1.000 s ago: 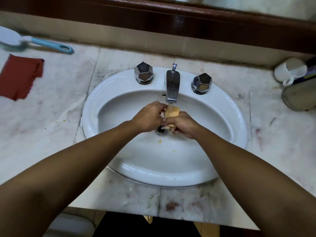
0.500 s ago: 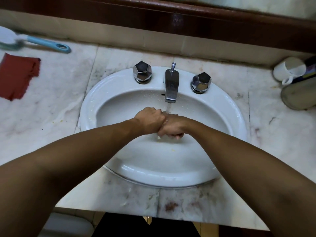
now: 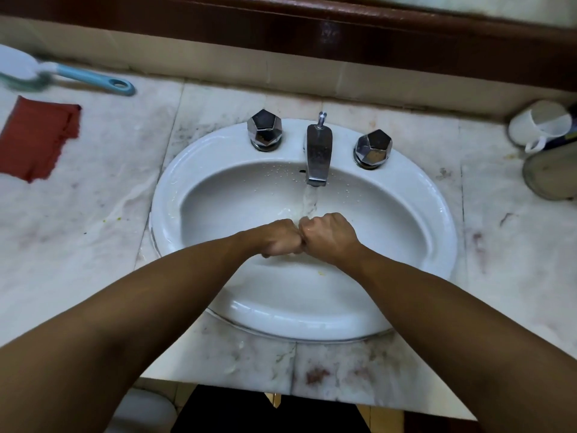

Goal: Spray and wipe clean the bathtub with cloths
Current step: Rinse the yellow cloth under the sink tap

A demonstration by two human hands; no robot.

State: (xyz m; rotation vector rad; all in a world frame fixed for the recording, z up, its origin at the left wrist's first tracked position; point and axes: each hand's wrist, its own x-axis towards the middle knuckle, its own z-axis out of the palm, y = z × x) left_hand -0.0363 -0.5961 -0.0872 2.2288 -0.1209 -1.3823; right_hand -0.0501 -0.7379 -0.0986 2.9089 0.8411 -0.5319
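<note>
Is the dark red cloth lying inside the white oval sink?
No, the dark red cloth lies on the marble counter, left of the white oval sink and apart from it.

Red cloth (image 3: pixel 37 137): a dark red, matte piece lying flat on the marbled surface (image 3: pixel 93 214) at far left. Its right and lower edges are uneven and its left side reaches the frame edge. It lies below the blue-handled brush (image 3: pixel 90 78), well apart from the sink (image 3: pixel 162 195).
</note>
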